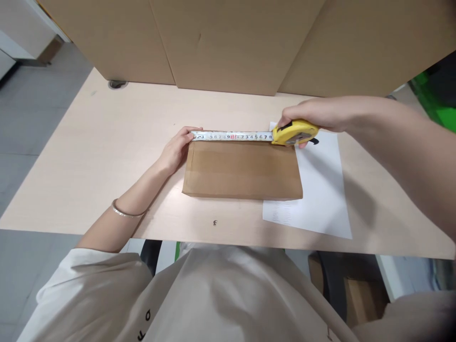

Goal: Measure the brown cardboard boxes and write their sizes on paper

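Note:
A brown cardboard box [242,171] lies flat on the pale wooden table, partly over a white sheet of paper [322,185]. Along the box's far edge runs the pulled-out blade of a tape measure [297,131], its numbers facing up. My right hand [302,114] is closed around the yellow case at the box's far right corner. At the far left corner, my left hand [178,147] pinches the blade's end against the box. A bracelet circles my left wrist.
Large cardboard panels [228,47] stand upright along the table's back edge. A round cable hole [117,84] sits at the back left. The table's front edge [221,244] is close to my body, with a small dark mark [214,223] near it.

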Tool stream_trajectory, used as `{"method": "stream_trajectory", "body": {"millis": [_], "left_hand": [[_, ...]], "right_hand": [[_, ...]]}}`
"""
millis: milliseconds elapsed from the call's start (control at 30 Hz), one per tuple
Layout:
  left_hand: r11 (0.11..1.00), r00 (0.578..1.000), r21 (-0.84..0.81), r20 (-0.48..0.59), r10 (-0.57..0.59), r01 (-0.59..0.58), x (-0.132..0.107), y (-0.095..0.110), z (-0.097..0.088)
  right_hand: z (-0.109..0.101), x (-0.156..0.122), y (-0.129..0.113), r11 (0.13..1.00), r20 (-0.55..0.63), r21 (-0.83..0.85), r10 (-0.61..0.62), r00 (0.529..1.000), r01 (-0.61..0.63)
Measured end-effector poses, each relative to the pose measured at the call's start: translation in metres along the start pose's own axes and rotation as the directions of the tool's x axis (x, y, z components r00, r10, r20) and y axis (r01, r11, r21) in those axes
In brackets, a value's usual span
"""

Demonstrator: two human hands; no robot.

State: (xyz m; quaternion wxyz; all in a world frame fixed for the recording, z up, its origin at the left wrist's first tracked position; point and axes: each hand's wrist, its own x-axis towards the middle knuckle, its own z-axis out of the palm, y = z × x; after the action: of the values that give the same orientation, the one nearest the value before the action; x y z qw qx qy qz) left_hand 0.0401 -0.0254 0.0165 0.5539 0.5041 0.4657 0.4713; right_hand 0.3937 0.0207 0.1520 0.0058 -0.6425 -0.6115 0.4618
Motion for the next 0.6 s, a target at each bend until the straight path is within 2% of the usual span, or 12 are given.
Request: {"method": "stream_trajectory", "body": {"millis": [67, 267, 433, 600], "left_hand": [[1.000, 1.000, -0.006, 0.005, 0.010, -0.010, 0.000, 0.000, 0.000], [0.999, 1.000, -0.034, -0.001, 0.000, 0.000, 0.002, -0.001, -0.002], [1.000, 1.000, -0.024, 0.005, -0.007, 0.007, 0.002, -0.002, -0.004], [1.000, 1.000, 0.001, 0.001, 0.003, -0.003, 0.001, -0.001, -0.003]], "right_hand": [[-0.008, -0.005, 0.014, 0.996, 0.043, 0.007, 0.087, 0.995, -0.087], [-0.024, -0.014, 0.041, 0.980, -0.029, 0.074, 0.189, 0.982, -0.186], [-0.019, -0.012, 0.044, 0.975, -0.009, 0.070, 0.212, 0.977, -0.211], [-0.012, -0.010, 0.034, 0.958, -0.016, 0.074, 0.279, 0.960, -0.277]]}}
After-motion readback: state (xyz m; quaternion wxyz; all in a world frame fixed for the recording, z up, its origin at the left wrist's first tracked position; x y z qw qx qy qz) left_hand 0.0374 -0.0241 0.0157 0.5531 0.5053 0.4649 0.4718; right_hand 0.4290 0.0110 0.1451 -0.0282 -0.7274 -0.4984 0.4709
